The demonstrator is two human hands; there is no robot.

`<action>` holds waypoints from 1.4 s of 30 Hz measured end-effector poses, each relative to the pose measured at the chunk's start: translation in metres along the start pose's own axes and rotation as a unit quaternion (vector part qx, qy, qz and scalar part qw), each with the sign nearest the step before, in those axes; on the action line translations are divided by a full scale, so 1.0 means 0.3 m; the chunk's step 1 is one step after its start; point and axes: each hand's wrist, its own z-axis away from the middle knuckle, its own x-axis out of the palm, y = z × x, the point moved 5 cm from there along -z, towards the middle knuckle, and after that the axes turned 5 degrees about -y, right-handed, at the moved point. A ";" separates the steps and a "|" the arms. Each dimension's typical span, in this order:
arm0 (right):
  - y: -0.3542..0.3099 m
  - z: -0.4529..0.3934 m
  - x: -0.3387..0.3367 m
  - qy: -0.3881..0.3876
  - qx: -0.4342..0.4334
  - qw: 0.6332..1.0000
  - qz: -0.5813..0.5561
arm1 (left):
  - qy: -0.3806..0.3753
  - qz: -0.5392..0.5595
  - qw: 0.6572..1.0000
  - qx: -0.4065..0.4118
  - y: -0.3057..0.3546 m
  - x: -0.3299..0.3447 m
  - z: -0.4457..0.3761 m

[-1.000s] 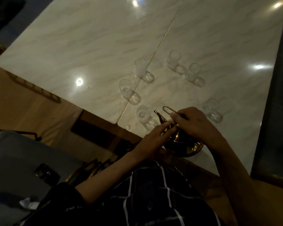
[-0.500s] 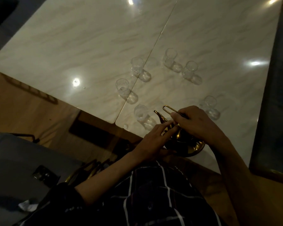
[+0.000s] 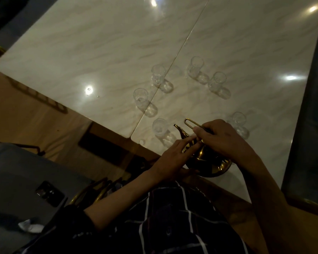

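Head view is showing, at the far left, a grey seat [image 3: 11,180] with a flat dark object [image 3: 50,193] lying on it and a crumpled white scrap [image 3: 28,226] lying nearer the person. Beyond it a pale marble table [image 3: 99,52] is stretching across, its two slabs meeting at a seam. Three small clear glasses are standing upright around that seam. The leftmost glass [image 3: 140,97] is standing on the left slab, the seam glass [image 3: 157,75] farther back, and the nearest glass [image 3: 159,127] by the front edge.

The left hand [image 3: 173,158] is reaching in with its fingers straight and released, their tips resting on top of the gold teapot [image 3: 206,158]. The teapot is sitting at the near edge of the right slab, just in front of the person. Its spout [image 3: 179,128] is pointing toward the nearest glass without touching it. The right hand [image 3: 222,140] is grasping the teapot's thin looped handle [image 3: 189,122], fingers curled round it.

Farther right, the back-left glass [image 3: 196,66] and the back-right glass [image 3: 218,81] are standing side by side. The far-right glass [image 3: 238,121] is standing just beyond the right hand's knuckles.
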 end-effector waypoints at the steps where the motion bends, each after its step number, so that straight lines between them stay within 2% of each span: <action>1: -0.003 -0.001 -0.001 0.000 -0.002 1.000 0.001 | -0.001 -0.001 1.000 -0.001 -0.002 -0.002 0.000; 42: -0.017 -0.052 -0.008 -0.016 0.013 1.000 -0.001 | -0.016 -0.020 1.000 -0.001 -0.058 -0.029 -0.017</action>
